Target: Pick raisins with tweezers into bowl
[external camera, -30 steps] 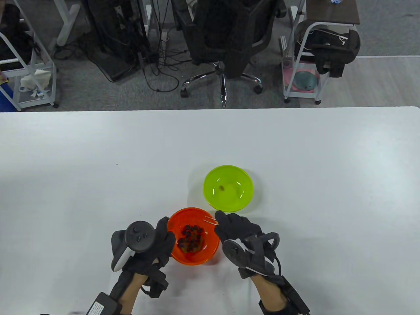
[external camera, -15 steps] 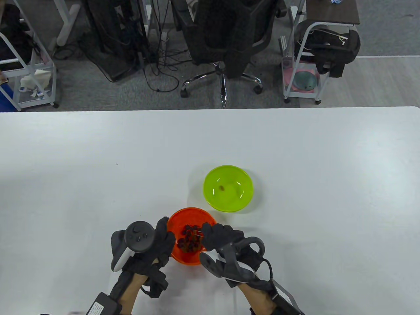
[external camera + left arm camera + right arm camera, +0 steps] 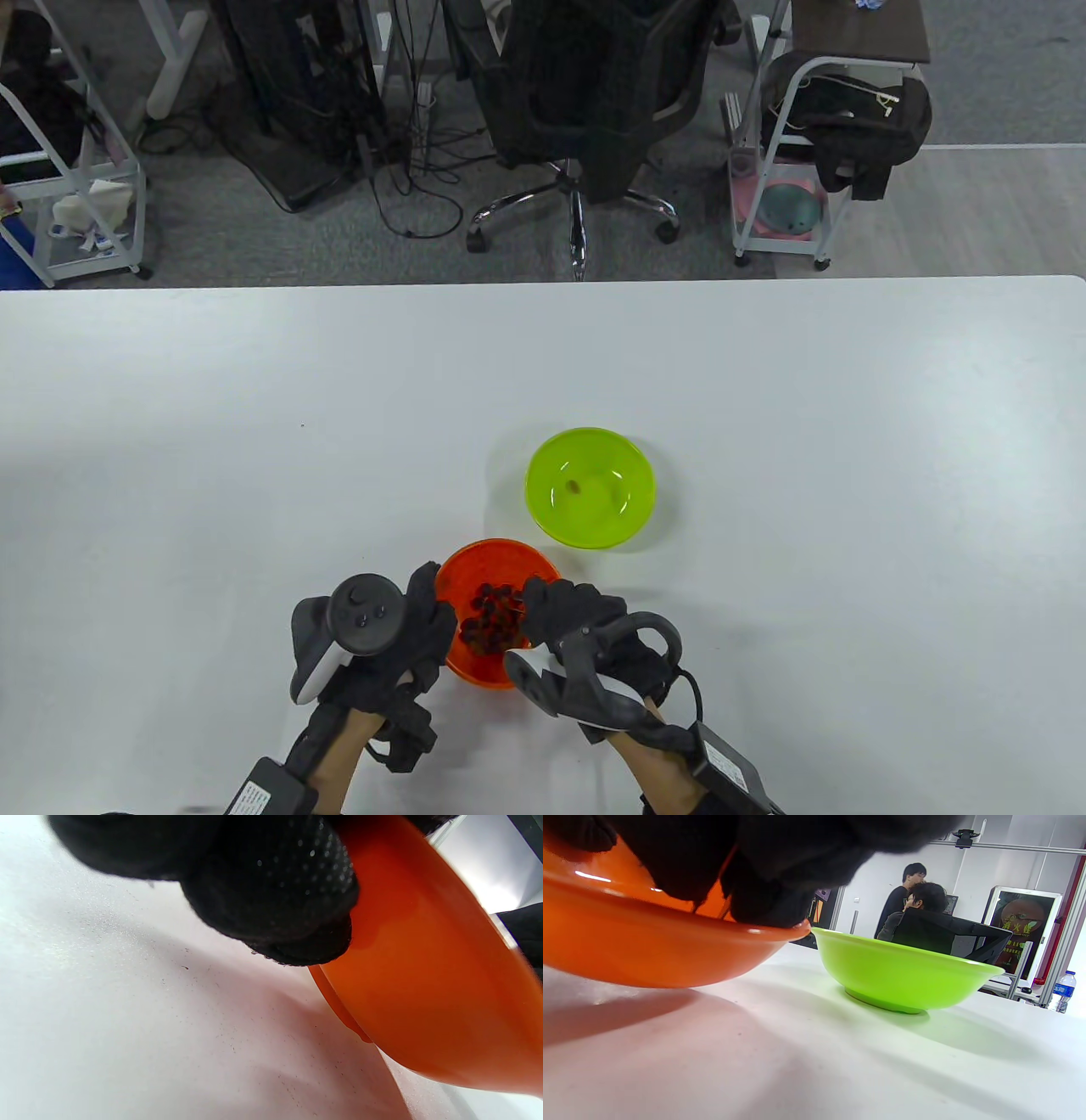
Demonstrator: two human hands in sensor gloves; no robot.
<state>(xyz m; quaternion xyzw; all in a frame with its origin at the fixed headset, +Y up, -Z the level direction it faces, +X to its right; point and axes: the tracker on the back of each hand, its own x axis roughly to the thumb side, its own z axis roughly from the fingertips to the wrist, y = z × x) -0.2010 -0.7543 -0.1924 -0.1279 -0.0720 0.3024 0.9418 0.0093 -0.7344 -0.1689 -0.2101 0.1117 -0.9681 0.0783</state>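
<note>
An orange bowl (image 3: 475, 562) holding several dark raisins (image 3: 488, 618) stands near the table's front edge. It also shows in the left wrist view (image 3: 424, 984) and the right wrist view (image 3: 649, 950). A green bowl (image 3: 543, 463) with one raisin (image 3: 574, 486) stands just behind it to the right, and shows in the right wrist view (image 3: 903, 980). My left hand (image 3: 428, 609) holds the orange bowl's left wall, fingers (image 3: 271, 887) pressed on it. My right hand (image 3: 543, 601) reaches over the bowl's right rim and pinches thin tweezers (image 3: 509, 603), their tips down among the raisins. Whether they hold a raisin is hidden.
The white table (image 3: 764, 407) spreads wide to the left, right and behind the bowls. An office chair (image 3: 585, 102), carts and cables stand on the floor beyond the far edge. Two people (image 3: 916, 899) show in the background of the right wrist view.
My right hand moved left and toward me from the gap between the bowls, lowering the tweezers into the orange bowl's raisins. My left hand and both bowls stayed put.
</note>
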